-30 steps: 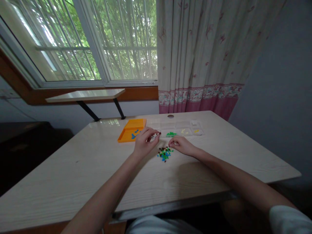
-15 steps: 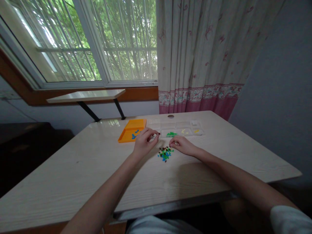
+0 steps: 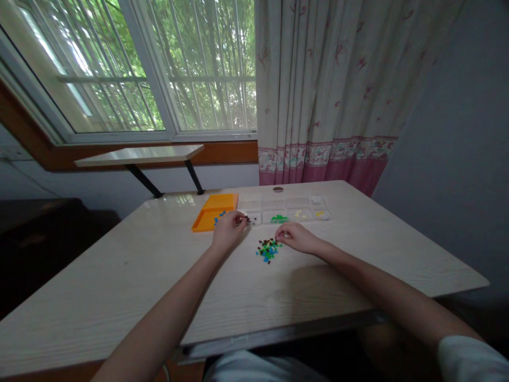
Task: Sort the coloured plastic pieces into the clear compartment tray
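My left hand (image 3: 227,229) reaches over the near left compartment of a clear divided tray (image 3: 274,203). Its thumb and fingers are closed in a pinch beside several small dark brown pieces (image 3: 248,218); what lies between the fingertips is too small to make out. At the right edge of a mixed pile of green, blue and brown pieces (image 3: 267,249), my right hand (image 3: 297,237) rests on the table with its fingertips pinched. A dark piece shows right at those fingertips, but whether it is gripped is unclear.
An open orange box (image 3: 202,220) with blue pieces (image 3: 218,216) stands left of the tray, partly behind my left hand. Other tray compartments hold green pieces (image 3: 279,218), pale yellow pieces (image 3: 301,214) and yellow pieces (image 3: 319,214). A raised shelf (image 3: 139,155) stands at the back left.
My left hand has moved left and slightly down from above the tray, where a brown piece showed at its fingertips. The right hand stays almost still at the pile.
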